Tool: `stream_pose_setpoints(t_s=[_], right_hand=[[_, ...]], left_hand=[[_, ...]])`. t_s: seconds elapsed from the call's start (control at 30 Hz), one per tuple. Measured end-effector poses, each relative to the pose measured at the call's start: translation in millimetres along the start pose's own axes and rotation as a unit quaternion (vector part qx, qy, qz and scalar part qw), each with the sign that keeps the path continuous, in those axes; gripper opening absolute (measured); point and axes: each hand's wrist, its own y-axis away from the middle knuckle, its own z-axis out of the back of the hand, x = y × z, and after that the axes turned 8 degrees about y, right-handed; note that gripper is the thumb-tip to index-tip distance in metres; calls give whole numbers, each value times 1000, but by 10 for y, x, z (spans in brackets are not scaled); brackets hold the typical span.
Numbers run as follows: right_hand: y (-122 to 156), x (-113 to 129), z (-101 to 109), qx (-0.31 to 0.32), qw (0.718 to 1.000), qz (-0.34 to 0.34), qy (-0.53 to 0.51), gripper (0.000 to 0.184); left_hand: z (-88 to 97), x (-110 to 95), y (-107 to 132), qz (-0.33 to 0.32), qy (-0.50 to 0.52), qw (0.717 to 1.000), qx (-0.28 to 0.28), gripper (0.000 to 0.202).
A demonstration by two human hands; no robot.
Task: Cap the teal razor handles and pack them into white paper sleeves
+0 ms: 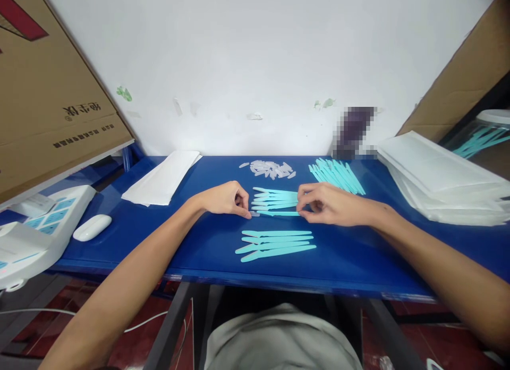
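My left hand (231, 198) pinches a small clear plastic cap (255, 214) at the tip of a turquoise eyebrow razor (277, 213). The far end of that razor is between the thumb and fingers of my right hand (319, 202). Whether the cap is over the blade or only against it, I cannot tell. Just behind lie several more turquoise razors (274, 195), partly covered by my right fingers. Nearer to me is a fanned row of several razors (277, 243). A heap of clear caps (271, 169) lies beyond my hands, and a pile of turquoise razors (337, 174) is at the back right.
White sheets or bags (161, 177) lie at the left of the blue table (191, 247), and a white stack (446, 178) is at the right. A white mouse (92, 227) sits beside a white device (51, 221). A cardboard box (51, 93) stands far left; the wall closes the back.
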Motion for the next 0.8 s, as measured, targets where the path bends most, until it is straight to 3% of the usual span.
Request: stream_pose_setpoints(t_s=[0.33,0.57,0.67,0.8], right_hand=[[-8,12,-20,-11,1000,12,6,15],[-73,151,-158,-59,998,25,18,18],[-72,130,-169,-62,997,9,53,20],[-75,81,-165,-54,994,-26,96,24]], left_hand=[[-1,21,-1,-1,-1,1000,-1,32],[-113,-10,-40,-27,12,999,-42,36],[-98,63,-67,-53,-27,991,-119,38],[13,303,-152,-60,-163,938,-299,41]])
